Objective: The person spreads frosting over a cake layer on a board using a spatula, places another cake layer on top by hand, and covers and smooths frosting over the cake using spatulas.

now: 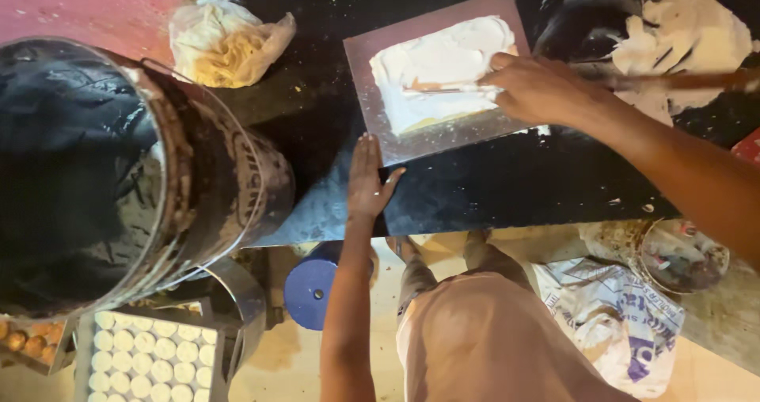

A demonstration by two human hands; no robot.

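Observation:
A rectangular cake (439, 69) covered in white cream sits on a square silver board (412, 137) on a black counter (507, 180). My right hand (538, 89) grips a thin metal spatula (443, 90) whose blade lies flat across the cream top. My left hand (368, 176) rests flat, fingers together, on the counter against the board's near-left corner, touching its edge.
A large metal drum (142, 172) lined with black plastic stands at the left. A crumpled plastic bag (229, 44) lies at the back, and a dark bowl with white cream (673, 34) at the right. Below are a tray of round pieces (146, 358), a blue stool (313, 283) and a printed sack (625, 323).

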